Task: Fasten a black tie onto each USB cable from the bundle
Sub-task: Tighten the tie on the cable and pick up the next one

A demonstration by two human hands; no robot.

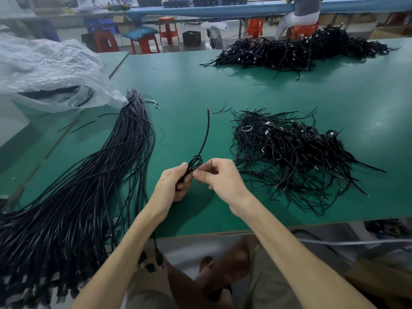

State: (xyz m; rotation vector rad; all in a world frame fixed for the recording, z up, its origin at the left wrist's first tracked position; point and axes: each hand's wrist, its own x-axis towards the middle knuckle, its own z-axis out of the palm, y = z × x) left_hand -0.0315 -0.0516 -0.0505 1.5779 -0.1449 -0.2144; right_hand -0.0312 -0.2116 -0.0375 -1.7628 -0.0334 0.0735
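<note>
Two forearms come up from the bottom edge over bent knees, one hand each. Left hand [172,182] grips one cable [196,162] wound into a small coil, fingers wrapped round the lower part. Right hand [219,177] pinches the coil's right edge with thumb and forefinger, other fingers curled. Can't tell if a tie sits in that pinch, too small. Cable's free end sticks up out of the coil and curves away over the green surface [178,85], bare wire tip at the top. Coil is held just above the surface, between the bundle and the near pile. One bundle [78,186] of long black cables lies left, fanned out toward the near edge, plugs hanging off it, far end tight together just beside a clear plastic bag [44,70]. Two black piles on the surface: near pile [289,148] right of the hands, with a few silver plugs showing in it, and far pile [301,50] at the back right edge. A few loose black strands lie beside the bundle and the near pile. Behind the surface: four free red stools, plus one person [301,12] seated at a blue bench.
</note>
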